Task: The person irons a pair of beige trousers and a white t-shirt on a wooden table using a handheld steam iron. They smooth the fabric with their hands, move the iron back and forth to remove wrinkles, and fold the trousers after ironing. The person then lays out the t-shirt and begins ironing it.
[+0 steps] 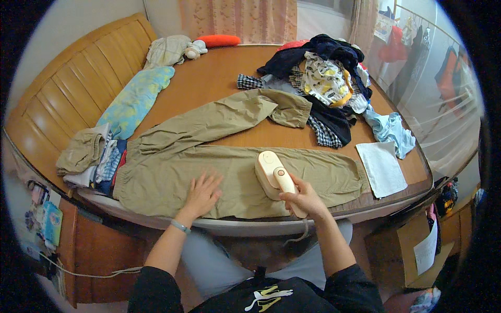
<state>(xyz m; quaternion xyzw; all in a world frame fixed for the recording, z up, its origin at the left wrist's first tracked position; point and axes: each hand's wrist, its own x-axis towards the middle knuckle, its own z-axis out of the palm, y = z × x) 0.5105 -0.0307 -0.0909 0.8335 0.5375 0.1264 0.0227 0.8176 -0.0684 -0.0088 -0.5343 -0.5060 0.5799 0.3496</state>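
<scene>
Right hand: the right hand [308, 199] has its fingers wrapped tight around the handle of a small cream handheld iron [272, 175], head pressed flat on the cloth near the front edge of the wooden table [219, 73].

Left hand: the left hand [201, 194] is spread wide, palm down, pinning the fabric flat just left of the iron. It grips nothing, only presses.

Thing being worked: khaki trousers [219, 172] laid across the front of the table, waistband at the left, 1 leg along the front edge under both hands, the other angled up toward the middle.

Step in hand: looks to me like pressing the near leg, about midway along it.

Next move: my guess is a slow glide toward the cuff on the right, with the flat hand kept clear of the iron's path and the cloth held taut so no crease gets pressed in.

Left end: a folded stack of clothes [94, 159] touching the waistband.

Right front corner: a white cloth [382, 168] lying flat.

Far right: a loose heap of unsorted clothes [323, 78], dark and patterned bits mixed.

Far left: a blue-yellow pillow [136, 99] along the wooden headboard-like back.

Containers: an open cardboard box [404, 250] on the floor at the right; can't tell what's in it.
</scene>
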